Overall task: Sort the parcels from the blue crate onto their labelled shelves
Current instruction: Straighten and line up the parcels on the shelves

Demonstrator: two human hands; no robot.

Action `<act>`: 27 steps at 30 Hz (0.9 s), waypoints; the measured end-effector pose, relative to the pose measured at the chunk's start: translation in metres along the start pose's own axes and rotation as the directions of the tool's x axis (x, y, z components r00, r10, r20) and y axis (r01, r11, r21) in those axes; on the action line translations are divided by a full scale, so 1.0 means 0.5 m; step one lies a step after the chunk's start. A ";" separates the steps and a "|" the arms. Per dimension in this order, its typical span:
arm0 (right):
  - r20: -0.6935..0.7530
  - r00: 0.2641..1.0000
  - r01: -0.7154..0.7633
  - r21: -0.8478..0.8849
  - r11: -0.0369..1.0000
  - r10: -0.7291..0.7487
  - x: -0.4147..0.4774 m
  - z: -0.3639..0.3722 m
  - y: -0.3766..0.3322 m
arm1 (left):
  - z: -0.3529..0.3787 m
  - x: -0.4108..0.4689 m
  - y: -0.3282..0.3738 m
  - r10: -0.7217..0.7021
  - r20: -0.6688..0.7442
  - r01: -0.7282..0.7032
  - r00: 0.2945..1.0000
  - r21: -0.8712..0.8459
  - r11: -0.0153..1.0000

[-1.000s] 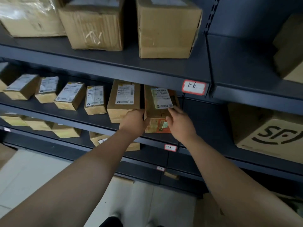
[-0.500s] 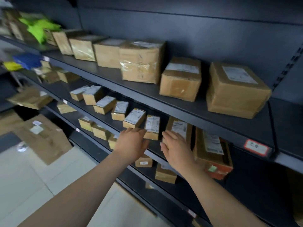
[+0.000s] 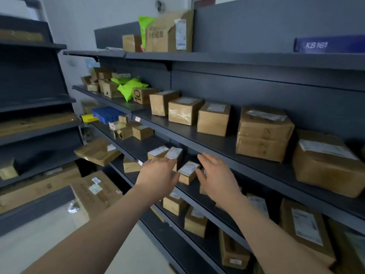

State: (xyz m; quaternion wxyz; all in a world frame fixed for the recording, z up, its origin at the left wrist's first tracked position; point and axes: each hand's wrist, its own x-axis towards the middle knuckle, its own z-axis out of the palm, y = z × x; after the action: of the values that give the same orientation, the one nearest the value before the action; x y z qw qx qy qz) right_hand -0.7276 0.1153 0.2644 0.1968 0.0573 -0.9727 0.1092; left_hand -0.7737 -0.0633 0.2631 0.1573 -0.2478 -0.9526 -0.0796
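Note:
Both my hands are out in front of a dark shelf [image 3: 201, 191] that carries a row of small labelled cardboard parcels. My left hand [image 3: 158, 172] hovers with relaxed fingers just before two small parcels [image 3: 173, 154]. My right hand [image 3: 215, 175] is spread open beside another small parcel [image 3: 187, 172] that lies between the hands. Neither hand holds anything. A blue crate-like item [image 3: 106, 114] lies on a shelf far to the left. The parcel with orange print that I handled earlier sits out of sight to the right.
Bigger brown boxes [image 3: 262, 133] line the shelf above. Green bags [image 3: 128, 86] lie further left on it. Lower shelves hold more parcels [image 3: 194, 222]. Another rack [image 3: 35, 123] stands at left, with large cartons [image 3: 92, 192] on the pale floor.
My hands let go of the orange-printed parcel on the shelf and came away empty. My view swung left and up along the shelves, and both hands moved left with it.

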 end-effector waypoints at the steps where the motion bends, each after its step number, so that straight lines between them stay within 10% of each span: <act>1: -0.011 1.000 0.001 -0.002 1.000 -0.001 0.028 0.002 -0.018 | -0.013 0.015 -0.032 0.007 -0.012 -0.007 1.000 0.014 1.000; 27: -0.049 0.996 -0.082 -0.159 0.984 0.075 0.719 0.164 0.088 | 0.094 0.661 -0.414 -0.033 -0.171 0.026 0.985 -0.041 0.999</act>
State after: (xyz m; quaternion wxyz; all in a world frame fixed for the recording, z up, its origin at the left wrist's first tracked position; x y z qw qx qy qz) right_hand -1.0938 0.1139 0.3246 0.2173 0.0004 -0.9753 0.0392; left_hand -1.1622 -0.0838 0.3157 0.2329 -0.2288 -0.9374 -0.1214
